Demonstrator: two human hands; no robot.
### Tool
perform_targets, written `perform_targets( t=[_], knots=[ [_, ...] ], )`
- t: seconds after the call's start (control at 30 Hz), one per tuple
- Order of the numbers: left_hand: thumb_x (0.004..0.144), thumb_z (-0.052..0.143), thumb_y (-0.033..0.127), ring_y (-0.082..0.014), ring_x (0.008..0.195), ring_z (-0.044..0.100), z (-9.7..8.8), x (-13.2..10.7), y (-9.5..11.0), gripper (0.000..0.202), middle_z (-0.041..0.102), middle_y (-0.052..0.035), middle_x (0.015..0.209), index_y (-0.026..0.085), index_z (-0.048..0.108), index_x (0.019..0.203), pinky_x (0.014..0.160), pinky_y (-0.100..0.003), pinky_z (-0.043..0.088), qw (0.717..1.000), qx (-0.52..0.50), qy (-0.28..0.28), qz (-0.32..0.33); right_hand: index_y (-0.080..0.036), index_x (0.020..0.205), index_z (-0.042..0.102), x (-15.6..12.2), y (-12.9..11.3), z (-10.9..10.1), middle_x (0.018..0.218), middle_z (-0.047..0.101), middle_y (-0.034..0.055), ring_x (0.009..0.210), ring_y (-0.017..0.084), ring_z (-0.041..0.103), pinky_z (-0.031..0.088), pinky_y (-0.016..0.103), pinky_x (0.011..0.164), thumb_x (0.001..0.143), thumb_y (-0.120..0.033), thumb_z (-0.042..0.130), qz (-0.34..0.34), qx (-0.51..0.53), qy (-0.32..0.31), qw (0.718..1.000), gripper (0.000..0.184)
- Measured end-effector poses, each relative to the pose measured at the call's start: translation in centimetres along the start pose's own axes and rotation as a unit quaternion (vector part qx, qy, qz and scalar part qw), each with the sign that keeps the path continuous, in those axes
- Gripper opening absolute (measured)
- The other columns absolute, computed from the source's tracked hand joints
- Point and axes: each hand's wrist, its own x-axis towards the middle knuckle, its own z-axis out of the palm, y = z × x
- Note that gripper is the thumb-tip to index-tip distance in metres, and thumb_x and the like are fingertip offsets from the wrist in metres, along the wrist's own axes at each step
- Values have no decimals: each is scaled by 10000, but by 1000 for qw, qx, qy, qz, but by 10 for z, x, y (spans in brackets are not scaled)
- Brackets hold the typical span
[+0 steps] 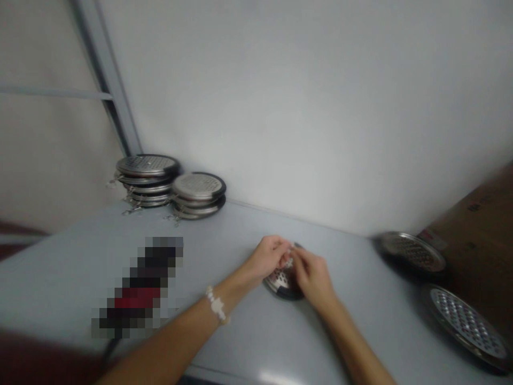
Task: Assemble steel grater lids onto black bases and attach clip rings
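Note:
A round metal grater (pixel 281 280) with a black edge lies on the grey table in front of me, partly covered by my hands. Over its far left side, my left hand (pixel 270 255) is closed with thumb and fingers pinched together. My right hand (pixel 315 271) is closed in a pinch too, its fingertips meeting those of the left at the grater's far edge. Whatever sits between the fingertips is too small and blurred to name. A pale beaded bracelet (pixel 217 306) circles my left wrist.
Two stacks of similar graters, a taller stack (pixel 149 166) and a shorter stack (pixel 198 186), stand at the back left with small chains hanging. Two more, a far grater (pixel 414 254) and a near grater (pixel 468 323), lie right beside a cardboard box (pixel 481 235). A pixelated object (pixel 140 289) lies left.

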Motion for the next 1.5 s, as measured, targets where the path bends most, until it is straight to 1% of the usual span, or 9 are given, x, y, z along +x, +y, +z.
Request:
perform_targets(
  t=[0.23,0.43,0.77,0.87,0.93,1.13,1.3,1.4,1.5],
  knots=[
    [865,660,320,-70,431,450,2,0,-3,213,550,47,535,139,644,754,445,-187,321,1000,-18,10,-3,-189,908,709,-1,2,1,859,763,76,735,207,691,484,274,698,999,-223,422,-9,-7,-21,1000,303],
    [876,653,296,-68,411,420,0,2,-7,212,530,53,501,134,651,739,433,-187,294,1000,-18,16,-13,-194,868,682,-2,3,2,787,733,61,684,202,670,468,279,673,990,-203,430,-9,-22,-27,999,280],
    [839,720,331,-71,464,488,-1,-2,0,225,589,22,559,128,681,751,471,-178,360,999,-30,1,-24,-206,927,705,-3,4,6,819,747,73,712,216,681,489,294,709,963,-205,440,7,-5,-5,1000,268],
    [835,722,361,-88,506,534,0,-3,4,240,640,-3,614,121,721,811,521,-200,413,999,-32,-8,-13,-204,947,708,-2,4,7,824,742,74,714,217,673,477,292,699,976,-240,438,30,17,21,999,274],
    [823,733,357,-100,525,545,-1,-2,7,235,650,-7,618,122,734,805,534,-211,421,1000,-25,-7,0,-194,908,704,-1,2,6,788,727,66,688,211,654,464,289,677,986,-281,444,49,36,40,997,286],
    [731,792,249,-124,556,601,-5,0,6,150,694,-3,641,148,712,809,574,-230,474,999,8,17,34,-180,782,683,5,-4,0,701,687,25,658,182,608,443,262,617,951,-408,528,114,123,74,983,323],
    [710,793,209,-182,701,688,-8,0,7,84,751,-48,725,158,737,746,686,-276,535,996,51,35,67,-185,652,642,10,-2,-4,526,619,1,478,146,530,410,242,469,903,-515,574,165,206,46,964,420],
    [732,761,171,-195,754,708,-7,0,11,30,770,-53,762,165,761,762,761,-295,544,992,74,50,90,-185,609,644,11,-3,-7,524,640,13,458,135,529,424,237,460,872,-553,618,178,239,22,954,453],
    [741,728,127,-198,789,724,-5,-2,14,68,781,-56,796,167,761,784,813,-305,548,989,83,56,107,-179,626,672,12,-5,-9,543,670,27,451,133,543,428,233,447,845,-575,663,187,258,6,948,452]
  ],
)
